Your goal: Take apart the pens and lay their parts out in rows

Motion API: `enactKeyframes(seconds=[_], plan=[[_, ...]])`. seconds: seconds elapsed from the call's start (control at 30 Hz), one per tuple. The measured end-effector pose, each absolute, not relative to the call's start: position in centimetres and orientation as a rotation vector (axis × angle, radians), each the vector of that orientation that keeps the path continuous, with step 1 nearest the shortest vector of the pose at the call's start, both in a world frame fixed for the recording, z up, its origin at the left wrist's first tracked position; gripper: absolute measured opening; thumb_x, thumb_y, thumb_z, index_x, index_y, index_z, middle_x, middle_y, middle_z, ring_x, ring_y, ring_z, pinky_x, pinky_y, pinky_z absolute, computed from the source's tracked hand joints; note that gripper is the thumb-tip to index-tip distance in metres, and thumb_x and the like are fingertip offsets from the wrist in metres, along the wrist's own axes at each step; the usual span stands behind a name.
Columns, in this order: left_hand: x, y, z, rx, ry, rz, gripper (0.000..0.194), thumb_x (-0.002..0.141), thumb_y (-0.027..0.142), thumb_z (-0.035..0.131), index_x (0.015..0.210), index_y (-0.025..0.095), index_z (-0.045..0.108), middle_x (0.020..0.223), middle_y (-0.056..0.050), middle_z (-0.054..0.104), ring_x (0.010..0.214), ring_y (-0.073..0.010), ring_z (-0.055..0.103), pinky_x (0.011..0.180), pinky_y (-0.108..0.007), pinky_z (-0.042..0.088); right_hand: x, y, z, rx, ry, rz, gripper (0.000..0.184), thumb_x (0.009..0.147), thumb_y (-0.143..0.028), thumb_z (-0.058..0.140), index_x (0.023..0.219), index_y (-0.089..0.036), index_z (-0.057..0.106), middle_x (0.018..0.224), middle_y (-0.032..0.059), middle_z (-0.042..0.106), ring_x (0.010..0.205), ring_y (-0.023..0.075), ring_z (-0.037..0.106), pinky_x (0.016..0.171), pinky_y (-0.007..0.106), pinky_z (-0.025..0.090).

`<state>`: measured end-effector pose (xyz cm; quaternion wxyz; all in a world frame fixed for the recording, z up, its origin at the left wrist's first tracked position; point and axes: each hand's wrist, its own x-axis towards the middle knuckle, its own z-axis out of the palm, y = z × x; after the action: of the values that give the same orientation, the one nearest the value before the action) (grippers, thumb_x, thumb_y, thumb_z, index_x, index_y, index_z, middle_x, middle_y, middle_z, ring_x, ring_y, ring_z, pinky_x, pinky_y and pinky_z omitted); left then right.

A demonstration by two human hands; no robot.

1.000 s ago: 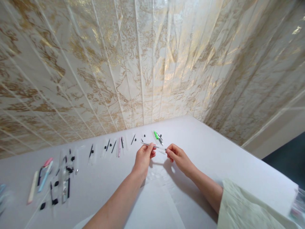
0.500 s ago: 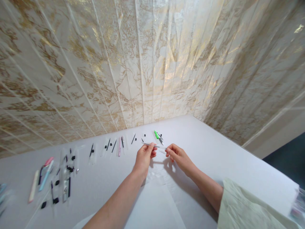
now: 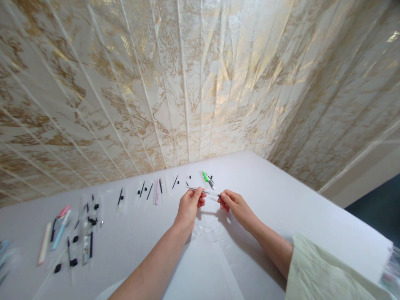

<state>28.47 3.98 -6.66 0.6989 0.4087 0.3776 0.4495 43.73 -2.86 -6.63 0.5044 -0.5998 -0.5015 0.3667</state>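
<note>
Table (image 3: 275,200) below; pen (image 3: 213,193) between hands (image 3: 188,208).

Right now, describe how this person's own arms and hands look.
Left hand and right hand are ungloved. A loose, creased, pale-green sleeve ends partway down the right arm; no sleeve shows on the left forearm. No watch or bracelet shows.

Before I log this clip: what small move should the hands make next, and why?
Probably a gentle twist at the dark end by the right hand, with the left hand steadying the pen-like piece: the left grips its middle and the right pinches that end. How the end fits is too small to tell.
</note>
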Motion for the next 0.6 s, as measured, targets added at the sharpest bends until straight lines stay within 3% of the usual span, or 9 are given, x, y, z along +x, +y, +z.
enactKeyframes(seconds=[0.2, 0.4, 0.6], plan=[[28.47, 4.03, -6.71, 0.902, 0.833, 1.005, 0.041, 0.064, 0.048, 0.074, 0.083, 0.011, 0.069, 0.072, -0.003, 0.063, 0.061, -0.0078, 0.053, 0.061, -0.021, 0.046, 43.75, -2.69, -6.95, -1.41, -1.187, 0.824, 0.019, 0.077, -0.037, 0.062, 0.082, -0.02, 0.053, 0.069, -0.0032, 0.054, 0.054, 0.01, 0.046, 0.052, 0.023, 0.038], [28.52, 3.96, -6.64, 0.899, 0.84, 1.0, 0.042, 0.063, 0.048, 0.075, 0.083, 0.011, 0.068, 0.071, -0.003, 0.064, 0.061, -0.0077, 0.053, 0.061, -0.021, 0.046, 43.77, -2.78, -6.74, -1.423, -1.222, 0.856, 0.027, 0.085, -0.043, 0.049, 0.074, -0.018, 0.054, 0.067, -0.0006, 0.059, 0.052, 0.0101, 0.046, 0.054, 0.025, 0.038], [28.49, 3.91, -6.59, 0.903, 0.841, 1.0, 0.041, 0.064, 0.047, 0.074, 0.084, 0.012, 0.068, 0.072, -0.003, 0.064, 0.061, -0.0079, 0.054, 0.061, -0.021, 0.046, 43.79, -2.7, -6.83, -1.431, -1.181, 0.825, 0.018, 0.078, -0.036, 0.058, 0.084, -0.019, 0.052, 0.072, -0.0023, 0.058, 0.054, 0.0098, 0.047, 0.053, 0.024, 0.039]])
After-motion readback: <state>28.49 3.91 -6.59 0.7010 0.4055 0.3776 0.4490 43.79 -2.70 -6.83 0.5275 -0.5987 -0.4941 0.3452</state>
